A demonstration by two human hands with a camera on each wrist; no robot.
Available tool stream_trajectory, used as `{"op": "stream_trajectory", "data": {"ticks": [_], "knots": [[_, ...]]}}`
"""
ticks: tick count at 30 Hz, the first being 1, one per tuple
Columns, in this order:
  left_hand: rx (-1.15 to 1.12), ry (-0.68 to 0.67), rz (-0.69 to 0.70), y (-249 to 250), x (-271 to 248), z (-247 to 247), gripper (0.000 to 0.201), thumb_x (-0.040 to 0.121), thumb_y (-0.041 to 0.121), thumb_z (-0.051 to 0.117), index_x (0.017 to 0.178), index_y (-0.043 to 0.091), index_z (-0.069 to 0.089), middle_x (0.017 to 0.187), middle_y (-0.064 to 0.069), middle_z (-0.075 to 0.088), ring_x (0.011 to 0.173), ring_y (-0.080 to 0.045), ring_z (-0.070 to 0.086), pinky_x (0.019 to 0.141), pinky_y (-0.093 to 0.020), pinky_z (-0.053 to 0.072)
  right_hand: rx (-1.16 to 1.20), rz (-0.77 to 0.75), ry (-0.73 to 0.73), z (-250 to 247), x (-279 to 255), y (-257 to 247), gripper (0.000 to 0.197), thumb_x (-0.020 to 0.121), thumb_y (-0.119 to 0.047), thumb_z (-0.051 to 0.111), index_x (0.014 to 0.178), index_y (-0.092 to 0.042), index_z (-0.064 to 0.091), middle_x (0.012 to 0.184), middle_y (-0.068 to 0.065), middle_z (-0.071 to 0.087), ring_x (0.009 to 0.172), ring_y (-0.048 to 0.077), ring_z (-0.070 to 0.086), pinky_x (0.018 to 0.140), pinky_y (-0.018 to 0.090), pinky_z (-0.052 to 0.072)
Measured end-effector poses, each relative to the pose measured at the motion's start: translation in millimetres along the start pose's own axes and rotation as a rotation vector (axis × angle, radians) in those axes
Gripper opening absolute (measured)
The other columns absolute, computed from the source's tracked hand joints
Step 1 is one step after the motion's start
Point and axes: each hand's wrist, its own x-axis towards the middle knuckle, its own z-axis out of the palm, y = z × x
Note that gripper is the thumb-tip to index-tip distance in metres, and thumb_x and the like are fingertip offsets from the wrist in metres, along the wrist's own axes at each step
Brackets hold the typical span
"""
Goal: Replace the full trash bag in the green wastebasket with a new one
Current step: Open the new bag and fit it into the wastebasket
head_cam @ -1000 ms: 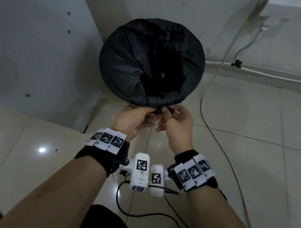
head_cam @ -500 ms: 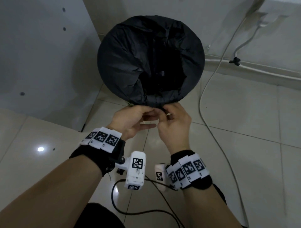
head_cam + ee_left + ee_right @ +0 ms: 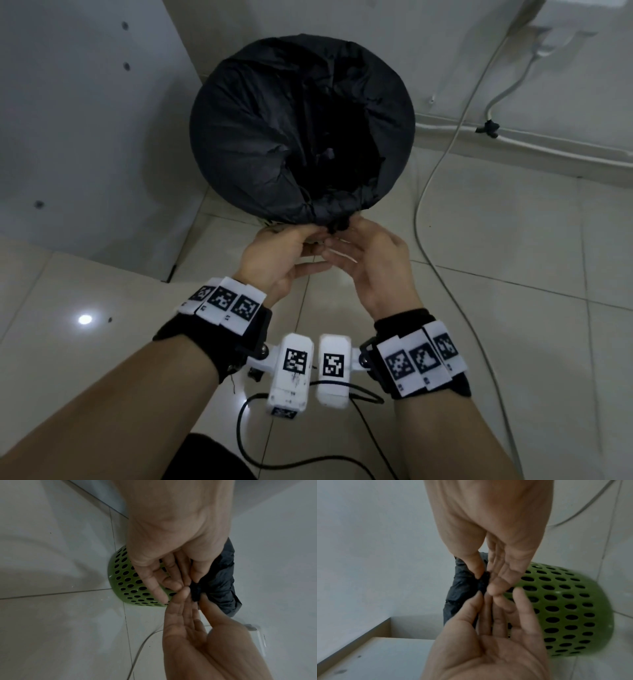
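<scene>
Pinching a gathered knot of the black bag point(image 3: 301, 137) at the bin's point(image 3: 125, 580) near rim, the left hand point(image 3: 277, 260) and right hand point(image 3: 373, 263) meet thumb-to-finger; other fingers look loosely extended, though blurred

The wastebasket point(image 3: 126, 580) stands on the floor point(image 3: 513, 325) in a corner, a cabinet panel point(image 3: 85, 120) to its left and the wall point(image 3: 445, 51) behind it. The trash bag point(image 3: 274, 130) lines it, folded over its rim. Both hands meet at the near edge, the left hand point(image 3: 277, 260) left of the right hand point(image 3: 373, 263), touching a bunched bit of the bag. A cable point(image 3: 442, 164) runs down the wall and along the floor to the right.
</scene>
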Motion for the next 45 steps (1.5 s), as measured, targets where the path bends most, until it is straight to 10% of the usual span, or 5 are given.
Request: {"op": "stream_trajectory", "data": {"ticks": [9,17,20,34,45], "knots": [[0.001,0.025,0.020,0,-2,3,0.027,0.083,0.015,0.072,0.108,0.003,0.072,0.097,-0.017,0.075,0.075,-0.020,0.064,0.075,-0.042,0.062,-0.208,0.047,0.006,11,-4,-21,0.047,0.084,-0.049,0.073,0.102,-0.006,0.074,0.090,0.012,0.078,0.075,0.024,0.076,0.062,0.034,0.061],[-0.082,-0.162,-0.034,11,-10,-7,0.030,0.092,0.007,0.060,0.121,0.000,0.065,0.086,-0.007,0.066,0.074,-0.017,0.063,0.073,-0.042,0.060,-0.130,0.076,0.038,20,7,-33,0.023,0.088,-0.012,0.073,0.105,0.003,0.066,0.093,0.021,0.071,0.066,0.025,0.068,0.065,0.035,0.063],[-0.124,-0.325,-0.111,20,-15,-17,0.048,0.088,0.033,0.063,0.125,0.004,0.063,0.097,-0.011,0.066,0.086,-0.024,0.067,0.081,-0.052,0.057,-0.089,0.111,0.023,17,8,-33,0.025,0.087,-0.008,0.073,0.108,0.004,0.065,0.096,0.022,0.073,0.070,0.026,0.069,0.061,0.030,0.060],[-0.080,-0.116,0.070,17,2,-6,0.040,0.094,0.041,0.057,0.116,0.010,0.069,0.074,0.002,0.059,0.052,-0.007,0.044,0.056,-0.024,0.047,0.107,0.389,-0.086,20,12,-27,0.045,0.083,-0.039,0.076,0.119,-0.012,0.068,0.085,0.005,0.073,0.100,0.021,0.055,0.073,0.032,0.054],[-0.088,-0.105,0.170,27,1,-7,0.027,0.096,0.036,0.057,0.101,0.014,0.072,0.072,0.000,0.065,0.064,-0.011,0.056,0.068,-0.029,0.053,0.143,0.275,-0.074,37,19,-24,0.040,0.095,-0.034,0.063,0.124,-0.006,0.065,0.078,0.003,0.066,0.069,0.014,0.056,0.063,0.025,0.046]]}}
